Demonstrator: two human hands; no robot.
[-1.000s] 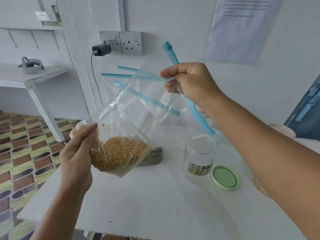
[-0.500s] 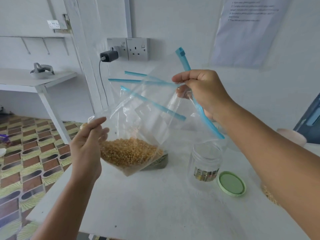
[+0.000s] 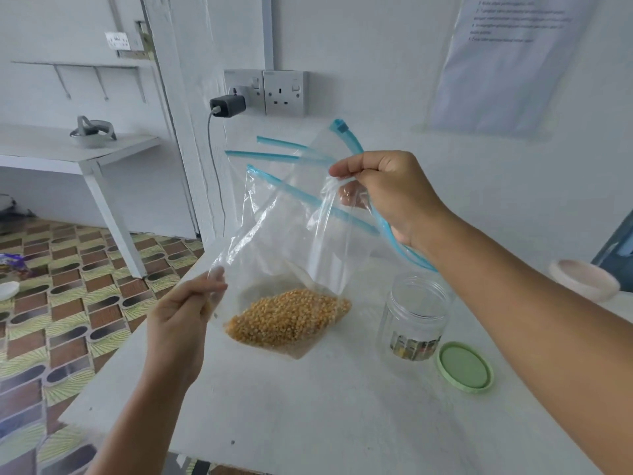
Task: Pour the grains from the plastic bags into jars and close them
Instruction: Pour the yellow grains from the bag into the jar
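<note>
1. plastic bag (image 3: 291, 255) of yellow grains (image 3: 289, 320), mid-frame, held above the table (image 3: 308, 413).
2. right hand (image 3: 387, 193) pinches its blue-zip top (with other bags); left hand (image 3: 181, 323) pinches its left edge.
3. empty open jar (image 3: 414, 320) lower right, green lid (image 3: 464, 366) beside it.

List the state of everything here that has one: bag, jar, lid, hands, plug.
Zip bag of corn kernels: open at the top, held up off the table.
Jar: upright, uncapped, empty.
Green lid: off, flat beside jar.
Left hand: pinches bag's side.
Right hand: grips bag's top.
Charger: plugged in.
</note>
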